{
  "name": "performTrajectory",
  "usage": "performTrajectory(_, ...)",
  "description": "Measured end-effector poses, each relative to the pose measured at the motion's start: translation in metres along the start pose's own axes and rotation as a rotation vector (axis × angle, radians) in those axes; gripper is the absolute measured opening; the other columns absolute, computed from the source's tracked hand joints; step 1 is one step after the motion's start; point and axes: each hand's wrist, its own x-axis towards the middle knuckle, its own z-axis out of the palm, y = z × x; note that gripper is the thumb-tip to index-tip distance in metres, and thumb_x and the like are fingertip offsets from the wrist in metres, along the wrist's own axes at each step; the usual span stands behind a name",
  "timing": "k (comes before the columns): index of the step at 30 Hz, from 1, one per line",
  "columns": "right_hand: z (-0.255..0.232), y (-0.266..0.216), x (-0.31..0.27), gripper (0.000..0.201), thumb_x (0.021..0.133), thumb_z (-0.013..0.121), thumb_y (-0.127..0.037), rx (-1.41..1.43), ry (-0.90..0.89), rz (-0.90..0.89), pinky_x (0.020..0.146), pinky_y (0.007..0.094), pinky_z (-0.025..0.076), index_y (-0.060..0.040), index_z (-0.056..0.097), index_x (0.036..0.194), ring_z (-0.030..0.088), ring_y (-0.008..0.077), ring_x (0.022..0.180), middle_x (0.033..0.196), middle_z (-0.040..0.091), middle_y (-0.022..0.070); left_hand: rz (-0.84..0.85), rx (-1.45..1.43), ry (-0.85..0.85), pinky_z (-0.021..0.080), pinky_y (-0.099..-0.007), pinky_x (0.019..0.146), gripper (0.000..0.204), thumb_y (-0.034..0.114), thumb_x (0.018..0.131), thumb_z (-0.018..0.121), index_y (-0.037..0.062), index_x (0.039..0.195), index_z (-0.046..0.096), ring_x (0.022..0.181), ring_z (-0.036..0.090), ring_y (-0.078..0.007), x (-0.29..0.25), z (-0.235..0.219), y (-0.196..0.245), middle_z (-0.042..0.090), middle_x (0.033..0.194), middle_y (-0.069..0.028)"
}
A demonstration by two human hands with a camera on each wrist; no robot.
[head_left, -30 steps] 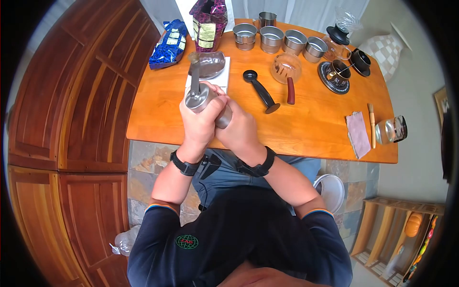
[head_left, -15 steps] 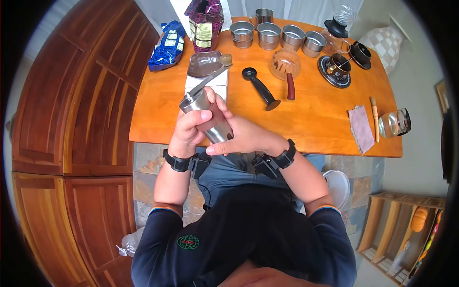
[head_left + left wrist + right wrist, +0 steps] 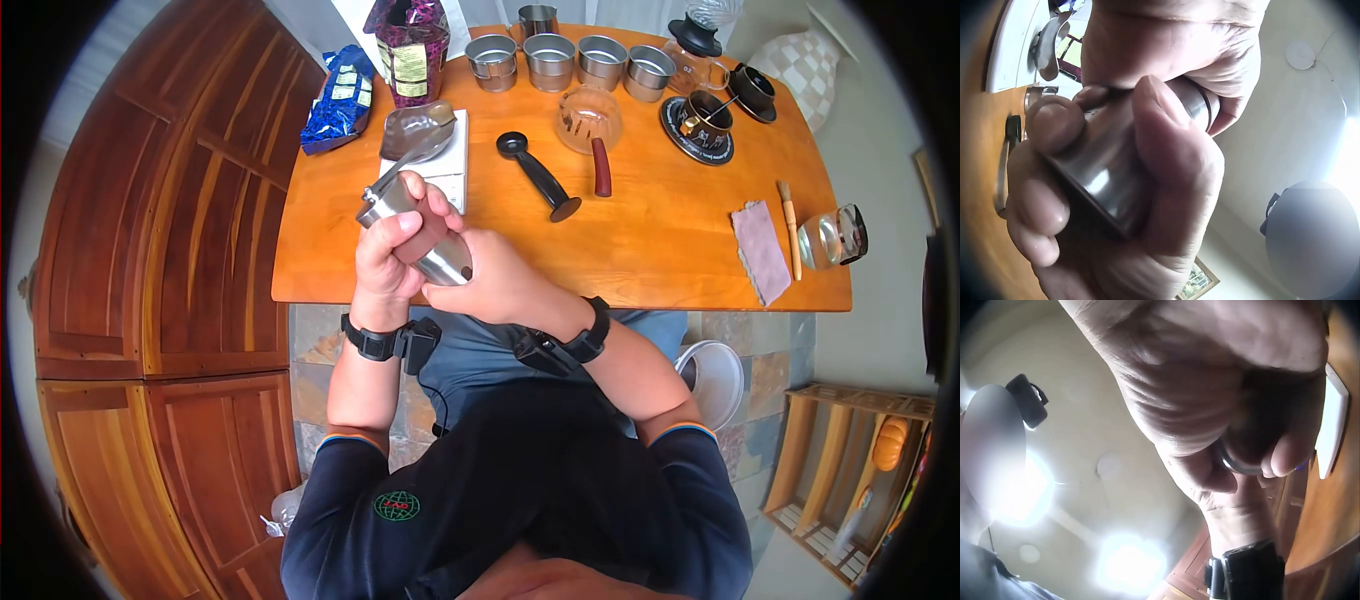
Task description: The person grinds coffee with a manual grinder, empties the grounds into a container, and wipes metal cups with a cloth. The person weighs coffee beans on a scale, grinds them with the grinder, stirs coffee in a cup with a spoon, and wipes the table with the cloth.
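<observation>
A steel hand coffee grinder with a brown band is held tilted above the front edge of the table, its crank pointing up and away. My left hand grips the upper body around the band. Around the lower end, my right hand holds on. The left wrist view shows the right thumb and fingers curled about the shiny lower part. Beyond the crank, a dark scoop-shaped dish sits on a white scale.
Nearby on the table lies a black tamper-like scoop. A glass pan with a red handle, several metal cups, a cup on a saucer, a cloth, a brush and coffee bags stand around.
The crank has swung from pointing straight away to slanting right. The right hand loosened from the grinder, then closed around its lower end again. Both hands shifted slightly left.
</observation>
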Motion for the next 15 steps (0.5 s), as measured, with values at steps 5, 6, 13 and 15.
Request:
performTrajectory(5, 0.003, -0.011, -0.001, 0.047, 0.074, 0.077, -0.025, -0.177, 0.171, 0.002, 0.076, 0.0414, 0.055, 0.0042, 0.062, 0.107, 0.071, 0.0370, 0.086, 0.091, 0.070, 0.0235, 0.005, 0.023, 0.030, 0.057, -0.0411, 0.086, 0.027, 0.014, 0.083, 0.066, 0.0066, 0.106, 0.053, 0.090, 0.068, -0.0288, 0.003, 0.002, 0.000, 0.064, 0.096, -0.0126)
performTrajectory(6, 0.003, -0.015, -0.002, 0.050, 0.074, 0.078, -0.027, -0.229, 0.187, 0.019, 0.076, 0.0436, 0.056, 0.0043, 0.061, 0.109, 0.070, 0.0395, 0.087, 0.093, 0.070, 0.0249, 0.013, 0.021, 0.029, 0.056, -0.0409, 0.086, 0.027, 0.014, 0.083, 0.065, 0.0065, 0.106, 0.053, 0.090, 0.068, -0.0288, 0.002, 0.003, 0.000, 0.064, 0.096, -0.0126)
performTrajectory(13, 0.012, -0.010, -0.001, 0.054, 0.074, 0.081, -0.030, -0.472, 0.371, -0.036, 0.075, 0.0487, 0.056, 0.0031, 0.060, 0.111, 0.070, 0.0425, 0.085, 0.092, 0.070, 0.0254, 0.066, 0.139, 0.125, 0.055, -0.0394, 0.085, 0.023, 0.008, 0.085, 0.063, 0.0043, 0.106, 0.053, 0.089, 0.068, -0.0278, 0.002, 0.005, -0.002, 0.066, 0.098, -0.0135)
performTrajectory(15, 0.014, -0.006, 0.000, 0.050, 0.075, 0.080, -0.027, -0.493, 0.398, -0.036, 0.074, 0.0493, 0.055, 0.0019, 0.059, 0.109, 0.069, 0.0424, 0.084, 0.090, 0.070, 0.0243, 0.101, 0.174, 0.166, 0.055, -0.0384, 0.085, 0.021, 0.004, 0.086, 0.061, 0.0023, 0.106, 0.054, 0.089, 0.068, -0.0266, 0.003, 0.009, -0.002, 0.066, 0.098, -0.0139)
